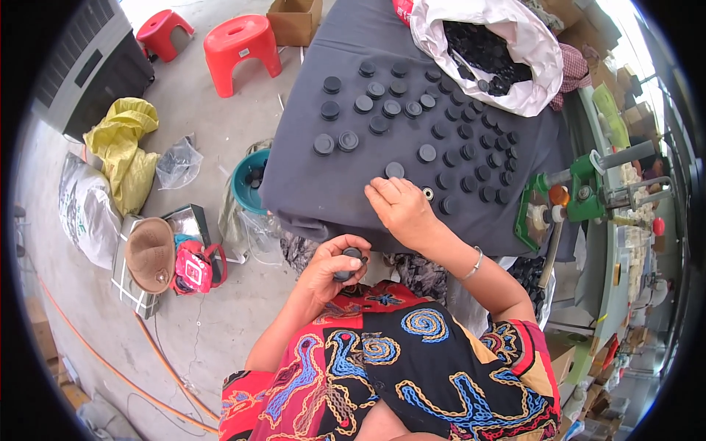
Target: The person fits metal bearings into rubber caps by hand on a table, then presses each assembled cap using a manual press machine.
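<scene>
My left hand (331,272) is closed around a black round cap (346,275), held near the table's front edge. A smaller dark piece shows on top of it. Over the near part of the cloth-covered table, my right hand (403,213) has its fingers pressed together and pointing down; whatever lies between the fingertips is hidden. Just beyond those fingers lies a grey-black disc (395,170). A small pale-centred ring (427,193) sits beside the right hand. Many black round caps (446,181) are spread in loose rows across the dark grey cloth (309,176).
A white sack (540,81) full of black parts stands at the table's far right. A green hand press (581,191) with a lever is at the right. On the left floor are a teal basin (241,187), red stools (237,44), sacks and a hat (150,253).
</scene>
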